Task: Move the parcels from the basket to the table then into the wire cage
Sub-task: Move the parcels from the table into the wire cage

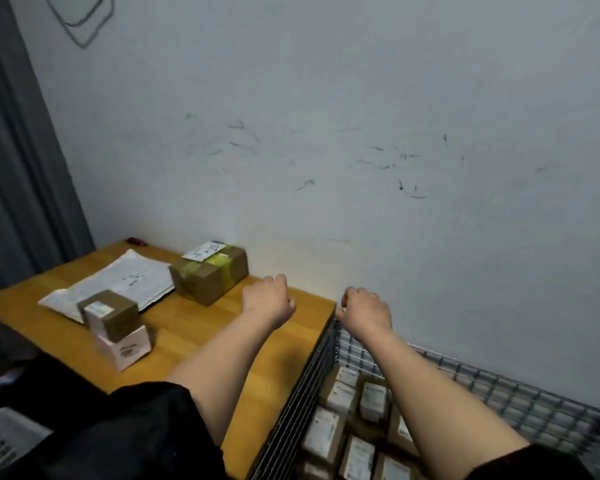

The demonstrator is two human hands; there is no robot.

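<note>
Pale grey wall (361, 116), scuffed with dark marks mid-height. Grey curtain (18, 168) hangs at left edge. Dark outline (80, 19) at top left of wall, possibly a cable; too blurred to tell. Light dim, even.

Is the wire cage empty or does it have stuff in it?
Not empty. The wire cage already has many labelled parcels lying in it, packed side by side.

Single head-worn view, looking forward and down.
Close above the orange wooden table (187, 327) lower left, grey wire cage (499, 393) lower right.
</note>
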